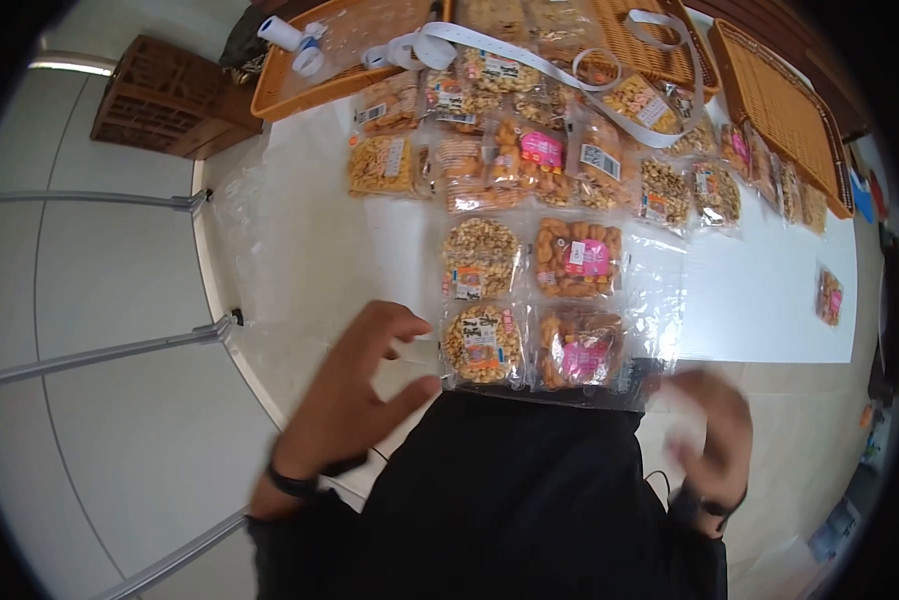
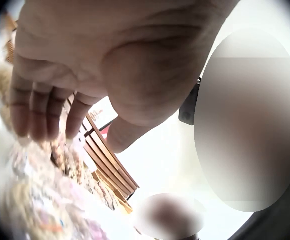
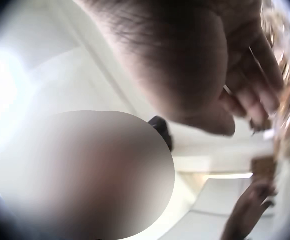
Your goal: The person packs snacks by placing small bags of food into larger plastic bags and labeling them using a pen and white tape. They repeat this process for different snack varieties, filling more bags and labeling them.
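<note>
My left hand (image 1: 354, 375) is held just left of the front snack packs, its fingers loosely bent and nothing between finger and thumb. Blurred in the head view, my right hand (image 1: 714, 425) hovers past the table's front right corner of the packs, also holding nothing. Between the hands lie two round nut-cluster packs, a rear one (image 1: 481, 258) and a front one (image 1: 483, 343). Beside them are two brown snack packs with pink labels, one behind (image 1: 578, 258) and one in front (image 1: 581, 347). Clear plastic film (image 1: 654, 300) spreads to their right.
Several more bagged snacks (image 1: 539, 150) are piled farther back. A white label strip (image 1: 499, 45) curls over them. Wicker trays (image 1: 779, 110) line the back. One small pack (image 1: 829, 296) lies alone on the white table (image 1: 769, 310) at right. A brown wooden box (image 1: 159, 95) stands at left.
</note>
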A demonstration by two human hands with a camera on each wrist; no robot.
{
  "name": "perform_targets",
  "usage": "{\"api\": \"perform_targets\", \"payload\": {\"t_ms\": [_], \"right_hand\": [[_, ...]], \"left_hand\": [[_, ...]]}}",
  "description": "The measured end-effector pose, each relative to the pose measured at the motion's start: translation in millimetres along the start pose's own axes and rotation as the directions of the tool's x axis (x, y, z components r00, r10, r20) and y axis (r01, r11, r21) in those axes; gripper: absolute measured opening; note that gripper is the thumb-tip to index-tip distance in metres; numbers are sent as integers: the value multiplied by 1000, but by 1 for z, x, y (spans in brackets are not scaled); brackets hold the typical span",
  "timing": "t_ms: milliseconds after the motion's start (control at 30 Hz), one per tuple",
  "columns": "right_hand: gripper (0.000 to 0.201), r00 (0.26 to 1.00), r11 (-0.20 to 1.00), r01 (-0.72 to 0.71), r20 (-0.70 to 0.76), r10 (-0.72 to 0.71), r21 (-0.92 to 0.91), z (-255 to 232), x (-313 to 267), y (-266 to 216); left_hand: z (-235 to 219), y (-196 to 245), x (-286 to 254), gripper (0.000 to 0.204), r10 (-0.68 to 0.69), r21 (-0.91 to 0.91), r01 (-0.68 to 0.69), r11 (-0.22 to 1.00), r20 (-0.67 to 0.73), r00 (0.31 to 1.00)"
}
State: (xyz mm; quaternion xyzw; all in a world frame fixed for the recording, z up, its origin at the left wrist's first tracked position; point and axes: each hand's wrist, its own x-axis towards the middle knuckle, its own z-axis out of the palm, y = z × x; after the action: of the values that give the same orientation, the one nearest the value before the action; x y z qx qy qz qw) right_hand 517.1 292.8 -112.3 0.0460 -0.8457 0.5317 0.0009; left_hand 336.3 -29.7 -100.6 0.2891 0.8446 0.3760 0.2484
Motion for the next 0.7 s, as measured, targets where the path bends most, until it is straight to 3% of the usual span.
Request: {"api": "perform_targets", "payload": {"t_ms": [33, 67, 133, 167, 200, 267, 333, 400, 467, 533, 600, 633, 667, 700], "right_hand": [[43, 964, 983, -169, -220, 150, -70, 8, -5, 24], [54, 859, 935, -340, -439, 264, -103, 23, -7, 54], [61, 766, 932, -324, -533, 360, 163, 37, -16, 82], [64, 719, 912, -293, -562, 408, 288, 38, -19, 86], [66, 736, 824, -251, -453, 503, 509, 37, -21, 82], [70, 794, 510, -154, -201, 573, 846, 37, -19, 71], [70, 759, 443, -258, -103, 643, 859, 39, -15, 70], [65, 730, 548, -325, -164, 664, 771, 41, -11, 78], [59, 715, 818, -456, -403, 571, 351, 42, -10, 91], [54, 720, 863, -499, -593, 360, -81, 39, -16, 92], [51, 721, 766, -483, -690, 72, -425, 39, -30, 88], [49, 730, 840, -449, -667, 149, -304, 44, -43, 91], [50, 702, 919, -392, -630, 331, 46, 49, -47, 86], [51, 691, 863, -314, -528, 494, 396, 56, -50, 77]], "left_hand": [[21, -12, -5, 53, 0, 24, 1, 1000, -55, 998], [41, -25, -5, 57, -7, 101, 22, 995, -149, 989], [73, -43, -5, 66, 2, 233, 81, 969, -337, 941], [81, -44, -7, 67, -48, 173, 110, 979, -326, 944], [87, -43, -9, 69, -98, 115, 141, 983, -316, 944], [96, -50, -16, 71, -141, -13, 143, 990, -281, 949], [109, -75, -23, 69, -116, -141, 85, 986, -233, 966], [103, -75, -17, 68, -245, -355, 171, 919, -176, 953], [90, -59, -11, 70, -328, -491, 237, 838, -108, 938], [91, -73, 3, 71, -283, -486, 213, 848, -75, 956], [90, -76, 9, 71, -260, -377, 222, 899, -53, 964], [84, -65, 12, 70, -260, -265, 240, 934, -44, 965], [81, -56, 14, 70, -266, -152, 258, 954, -34, 963], [83, -49, 15, 69, -273, -121, 263, 957, -76, 959]]}}
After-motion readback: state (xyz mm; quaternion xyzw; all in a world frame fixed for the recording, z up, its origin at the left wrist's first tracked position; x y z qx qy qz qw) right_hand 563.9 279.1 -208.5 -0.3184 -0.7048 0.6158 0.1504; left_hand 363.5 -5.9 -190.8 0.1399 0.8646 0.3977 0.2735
